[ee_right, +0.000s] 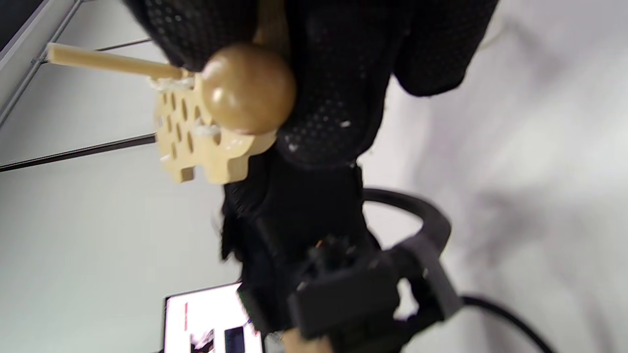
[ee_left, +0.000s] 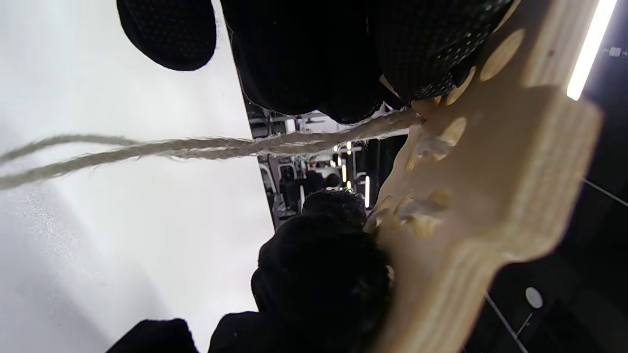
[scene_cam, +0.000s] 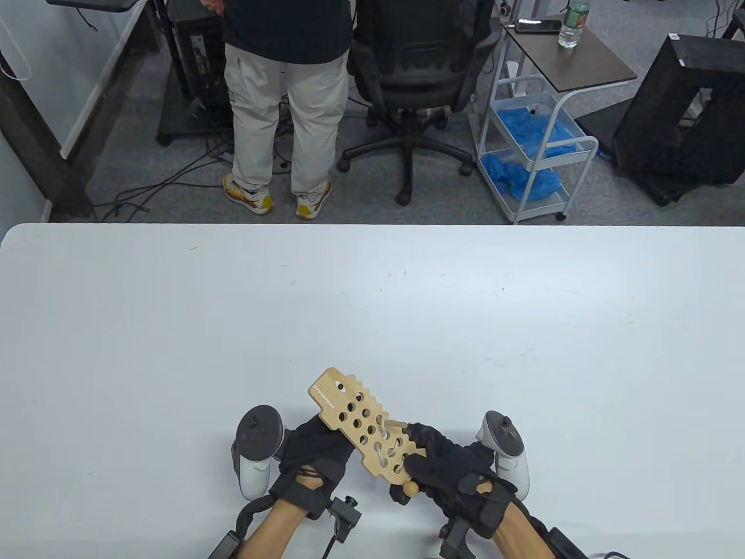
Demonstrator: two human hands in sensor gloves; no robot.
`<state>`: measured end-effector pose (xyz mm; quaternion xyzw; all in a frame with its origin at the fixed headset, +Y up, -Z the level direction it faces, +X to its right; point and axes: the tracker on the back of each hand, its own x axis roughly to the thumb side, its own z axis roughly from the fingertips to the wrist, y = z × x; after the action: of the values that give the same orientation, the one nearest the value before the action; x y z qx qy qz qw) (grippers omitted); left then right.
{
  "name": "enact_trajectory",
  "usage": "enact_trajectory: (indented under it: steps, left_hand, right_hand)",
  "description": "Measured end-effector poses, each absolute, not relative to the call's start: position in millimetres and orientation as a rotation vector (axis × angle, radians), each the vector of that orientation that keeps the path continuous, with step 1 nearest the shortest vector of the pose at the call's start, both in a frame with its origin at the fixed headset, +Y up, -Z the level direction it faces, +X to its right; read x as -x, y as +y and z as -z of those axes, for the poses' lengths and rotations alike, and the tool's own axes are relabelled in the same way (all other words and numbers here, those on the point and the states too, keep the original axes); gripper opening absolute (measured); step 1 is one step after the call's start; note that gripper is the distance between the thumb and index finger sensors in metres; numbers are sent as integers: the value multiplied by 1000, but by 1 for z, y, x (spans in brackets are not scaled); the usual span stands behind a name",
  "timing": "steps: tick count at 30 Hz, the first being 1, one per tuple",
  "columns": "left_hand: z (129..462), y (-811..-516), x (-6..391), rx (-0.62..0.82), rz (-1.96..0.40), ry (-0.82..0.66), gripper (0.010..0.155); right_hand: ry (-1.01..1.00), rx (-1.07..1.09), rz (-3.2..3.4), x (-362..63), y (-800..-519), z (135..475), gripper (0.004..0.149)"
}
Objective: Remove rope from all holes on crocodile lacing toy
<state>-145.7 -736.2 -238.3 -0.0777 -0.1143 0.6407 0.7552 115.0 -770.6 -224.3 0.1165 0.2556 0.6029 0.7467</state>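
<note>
1 wooden crocodile lacing toy [scene_cam: 365, 427] is held above the worktop [scene_cam: 174, 326] near the middle of its near edge, head pointing toward the far-left. 1 pale rope [scene_cam: 389, 448] threads through several holes in the tail half; the holes toward the head are bare. In the left wrist view 2 strands of rope [ee_left: 206, 147] run from the toy's underside out over the worktop. 1 round wooden bead [scene_cam: 411, 488] sits at the tail end, and 1 thin wooden needle [scene_cam: 394, 423] sticks out beside the right fingers.

The left hand [scene_cam: 312, 454] grips the toy's left edge with curled fingers. The right hand [scene_cam: 451, 466] curls round the tail end.

Beyond the far edge, 1 wheeled cart [scene_cam: 532, 151] holds blue material in its 2 baskets, and 1 bottle [scene_cam: 571, 24] stands on its top.
</note>
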Motion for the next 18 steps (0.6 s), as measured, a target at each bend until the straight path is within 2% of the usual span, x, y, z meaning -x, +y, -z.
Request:
enact_trajectory:
  steps: [3, 8, 11, 15, 17, 18]
  left_hand:
    - [239, -734, 144, 169, -1392, -294, 45]
    - [241, -735, 135, 253, -1525, -461, 58]
    - [242, -733, 132, 280, -1550, -536, 68]
    - [242, -731, 128, 389, -1578, -676, 79]
    - [241, -734, 127, 433, -1622, -680, 82]
    - [242, -737, 129, 415, -1625, -625, 82]
  right_hand:
    - [509, -197, -1347, -122, -772, 226, 55]
    - [434, -170, -1410, -130, -769, 229, 55]
    - [437, -143, -1378, -131, -770, 229, 58]
    - [435, -116, -1364, -132, -771, 228, 63]
    - [401, -102, -1412, -134, -768, 228, 64]
    - [377, -111, -1452, -135, -766, 229, 64]
